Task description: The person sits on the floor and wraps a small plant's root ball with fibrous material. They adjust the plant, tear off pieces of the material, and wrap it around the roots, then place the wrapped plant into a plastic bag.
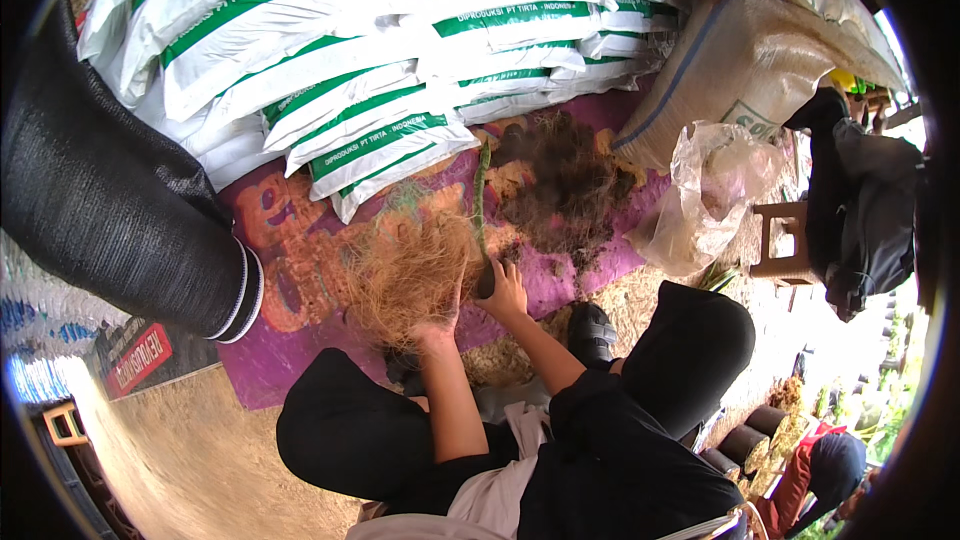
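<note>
A large loose clump of brown coconut fibre (416, 270) lies against my left hand (444, 315), which cradles its right side. Fibre strands hide most of those fingers. Close beside it, my right hand (508, 292) grips a small dark pot or root ball (486, 281); which of the two it is, I cannot tell. From its top rises one long, narrow green leaf (481, 199), mottled like a snake plant's. Both hands are low over a purple and orange printed sheet (277, 270). Dark soil mixed with fibre (562, 180) is spread on the sheet beyond my right hand.
Stacked white-and-green sacks (510, 15) line the far side. A black roll of mesh (127, 187) stands at left. To the right are a bulging woven sack (720, 52), a clear plastic bag (697, 195) and a brown stool (780, 240). Another person (814, 472) is at lower right.
</note>
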Available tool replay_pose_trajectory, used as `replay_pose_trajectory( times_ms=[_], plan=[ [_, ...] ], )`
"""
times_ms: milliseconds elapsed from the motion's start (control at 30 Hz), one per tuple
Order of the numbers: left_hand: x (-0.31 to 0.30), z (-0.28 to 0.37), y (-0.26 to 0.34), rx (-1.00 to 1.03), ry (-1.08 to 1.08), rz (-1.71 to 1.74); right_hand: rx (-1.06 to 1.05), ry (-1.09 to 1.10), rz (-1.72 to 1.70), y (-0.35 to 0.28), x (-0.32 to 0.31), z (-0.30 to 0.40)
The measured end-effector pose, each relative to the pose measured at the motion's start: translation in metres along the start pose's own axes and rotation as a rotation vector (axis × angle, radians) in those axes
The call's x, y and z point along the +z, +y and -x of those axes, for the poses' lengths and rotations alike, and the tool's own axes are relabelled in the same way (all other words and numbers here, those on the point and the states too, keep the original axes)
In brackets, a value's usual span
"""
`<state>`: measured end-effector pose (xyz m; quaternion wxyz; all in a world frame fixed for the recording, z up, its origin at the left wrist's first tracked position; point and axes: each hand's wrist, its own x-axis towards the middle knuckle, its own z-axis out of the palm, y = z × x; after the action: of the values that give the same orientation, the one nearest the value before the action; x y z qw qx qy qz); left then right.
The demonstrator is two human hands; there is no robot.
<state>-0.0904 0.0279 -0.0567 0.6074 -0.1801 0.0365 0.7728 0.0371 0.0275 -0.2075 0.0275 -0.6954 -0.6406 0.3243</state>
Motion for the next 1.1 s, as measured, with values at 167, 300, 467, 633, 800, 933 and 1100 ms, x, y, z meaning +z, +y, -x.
replay_pose_trajectory(
  times_ms=[167, 300, 467, 633, 800, 933, 1100],
  plan=[
    [-0.019, -0.004, 0.001, -0.031, -0.059, 0.008, 0.022, 0.024, -0.006, -0.004, -0.001, 0.002],
    [-0.016, -0.007, -0.003, -0.012, -0.003, -0.020, 0.024, -0.015, -0.021, -0.002, -0.009, 0.000],
    [-0.013, -0.005, -0.002, -0.023, -0.075, -0.017, -0.029, -0.014, -0.157, 0.009, -0.022, 0.002],
    [-0.004, 0.002, -0.001, -0.017, 0.049, 0.077, -0.005, -0.035, -0.562, 0.021, -0.038, 0.017],
    [-0.003, 0.007, 0.003, -0.070, -0.054, 0.079, 0.028, -0.022, -1.157, 0.009, -0.077, 0.050],
    [-0.009, 0.010, 0.006, -0.046, -0.234, -0.025, -0.014, 0.039, -1.308, -0.004, -0.139, 0.083],
    [-0.012, 0.017, 0.002, -0.045, -0.488, -0.183, -0.288, 0.130, -1.450, 0.003, -0.208, 0.117]
  ],
)
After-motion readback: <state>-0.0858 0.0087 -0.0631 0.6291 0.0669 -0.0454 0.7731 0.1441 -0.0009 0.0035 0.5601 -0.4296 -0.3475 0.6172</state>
